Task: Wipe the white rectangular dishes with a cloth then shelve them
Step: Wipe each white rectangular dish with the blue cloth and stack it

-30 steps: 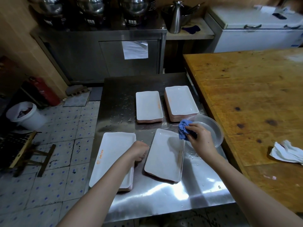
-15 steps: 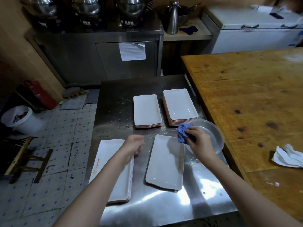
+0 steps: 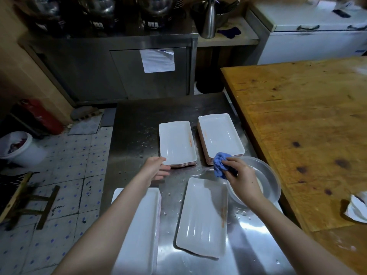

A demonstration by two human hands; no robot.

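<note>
From where I stood, the nearest stack of dishes ran off the bottom edge, with the left forearm covering its far corner. The right hand hid part of the clear bowl, and its fingers buried much of the blue cloth. The dishes' orange markings were too small to read. The pots were cut off above.

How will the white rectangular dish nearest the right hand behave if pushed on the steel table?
It probably slides easily: the white rectangular dish lies flat on the shiny steel table among water droplets. Its glossy surface suggests a slippery grip. It looks stiff.
</note>
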